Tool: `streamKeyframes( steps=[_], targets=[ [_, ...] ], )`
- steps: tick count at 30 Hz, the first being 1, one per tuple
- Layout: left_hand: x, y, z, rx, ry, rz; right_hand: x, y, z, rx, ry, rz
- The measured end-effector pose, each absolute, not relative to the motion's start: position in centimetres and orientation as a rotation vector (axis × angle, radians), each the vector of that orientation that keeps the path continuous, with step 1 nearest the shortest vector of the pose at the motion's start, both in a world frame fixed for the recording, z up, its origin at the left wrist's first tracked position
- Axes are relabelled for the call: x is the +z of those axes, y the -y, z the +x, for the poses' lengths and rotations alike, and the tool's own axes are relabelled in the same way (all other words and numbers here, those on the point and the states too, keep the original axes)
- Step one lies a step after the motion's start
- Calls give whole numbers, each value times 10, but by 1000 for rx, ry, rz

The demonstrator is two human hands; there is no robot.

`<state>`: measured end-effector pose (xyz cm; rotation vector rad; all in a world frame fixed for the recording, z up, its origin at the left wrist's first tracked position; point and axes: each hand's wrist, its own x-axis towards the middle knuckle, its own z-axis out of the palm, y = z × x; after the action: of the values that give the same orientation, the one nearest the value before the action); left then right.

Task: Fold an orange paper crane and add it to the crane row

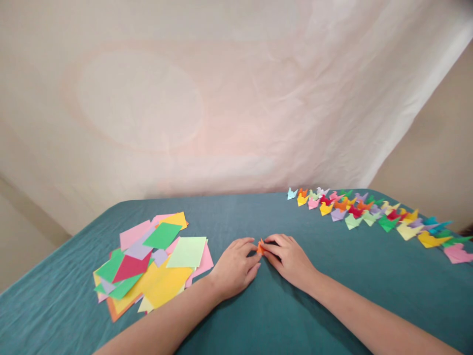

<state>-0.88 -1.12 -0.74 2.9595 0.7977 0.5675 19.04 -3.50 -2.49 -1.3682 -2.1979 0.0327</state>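
Observation:
A small folded piece of orange paper (260, 247) is held between my fingertips near the middle of the table. My left hand (237, 265) pinches it from the left, palm down, with the fingers curled. From the other side my right hand (289, 259) grips it between thumb and index finger. Much of the orange paper is hidden behind the fingers, so its full shape does not show. Left of my left hand lies a loose heap of coloured paper sheets (162, 286), among them yellow, green, pink, red and purple ones.
Several rows of small folded paper birds (354, 222) in many colours stand along the back right of the table. Dark green cloth (229, 217) covers the tabletop. A pale hanging sheet (236, 98) rises behind its back edge.

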Motion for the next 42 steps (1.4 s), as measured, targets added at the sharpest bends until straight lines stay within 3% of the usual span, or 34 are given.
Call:
streamKeyframes(
  steps=[25, 42],
  targets=[
    [-10, -7, -2, 732, -1090, 2351, -31, 32, 193, 214, 2082, -1167],
    [-16, -14, 15, 768, -988, 2448, -23, 36, 194, 138, 1944, -1272]
  ],
)
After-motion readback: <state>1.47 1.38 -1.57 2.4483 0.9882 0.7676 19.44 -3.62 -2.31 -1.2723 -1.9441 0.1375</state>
